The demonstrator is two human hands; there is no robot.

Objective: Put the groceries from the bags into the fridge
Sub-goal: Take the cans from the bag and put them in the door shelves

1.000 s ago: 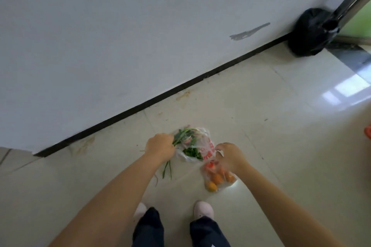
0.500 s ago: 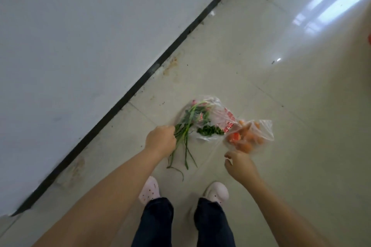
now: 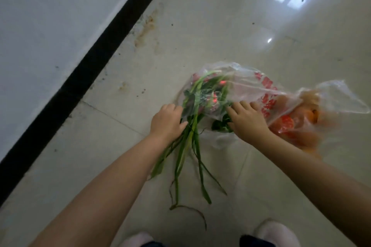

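Observation:
Two clear plastic grocery bags lie on the tiled floor. The nearer bag with red print [image 3: 247,86] holds leafy greens and long green stalks [image 3: 188,146] that spill out toward my feet. My left hand [image 3: 167,121] is closed on the stalks at the bag's mouth. My right hand [image 3: 247,118] rests on the bag's plastic with fingers spread over the dark leaves [image 3: 220,125]. Just right of it lies the second bag [image 3: 313,118] with orange fruit inside.
A white wall [image 3: 60,16] with a black baseboard [image 3: 96,56] runs diagonally along the left. Glossy beige floor tiles [image 3: 220,16] stretch up and right, with window glare at top right. My two feet in pale shoes [image 3: 275,232] stand at the bottom edge.
The view has dropped closer to the bags. My right hand moved from below the fruit bag up onto the greens bag. My left hand stayed on the stalks.

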